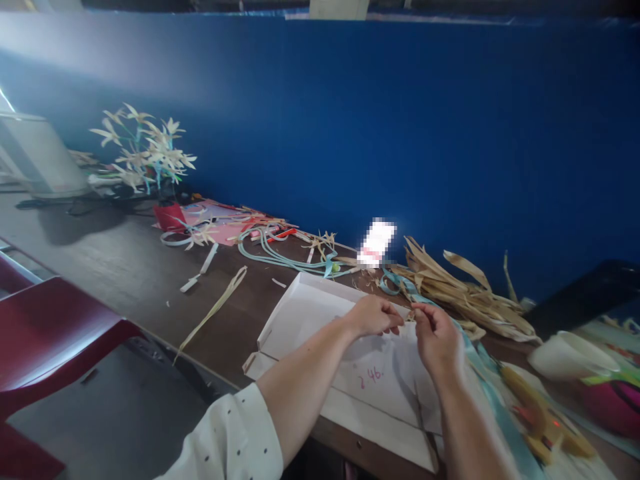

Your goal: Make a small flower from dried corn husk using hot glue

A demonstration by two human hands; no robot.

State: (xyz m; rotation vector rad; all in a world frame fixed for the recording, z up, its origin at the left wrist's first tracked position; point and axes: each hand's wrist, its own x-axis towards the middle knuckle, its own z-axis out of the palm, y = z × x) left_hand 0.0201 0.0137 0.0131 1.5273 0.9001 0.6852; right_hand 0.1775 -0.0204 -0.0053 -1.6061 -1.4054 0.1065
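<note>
Both my hands meet over a flat white cardboard sheet (310,320) on the brown table. My left hand (373,315) is closed in a pinch, fingertips pointing right. My right hand (436,337) is closed too, fingertips facing the left hand. Between the two pinches sits a small pale straw-like piece (409,317), too small to name surely. A light blue ribbon (480,370) runs under my right wrist toward the near edge. A heap of dried tan leaf strips (460,287) lies just behind my hands.
Straw flowers (145,150) stand at the far left by a white device (37,157). Coiled pale green cord (280,253), pink paper (215,223) and loose strips lie mid-table. A red chair (45,333) is at left, a yellow glue gun (540,413) and a white cup (570,357) at right. A blue wall backs the table.
</note>
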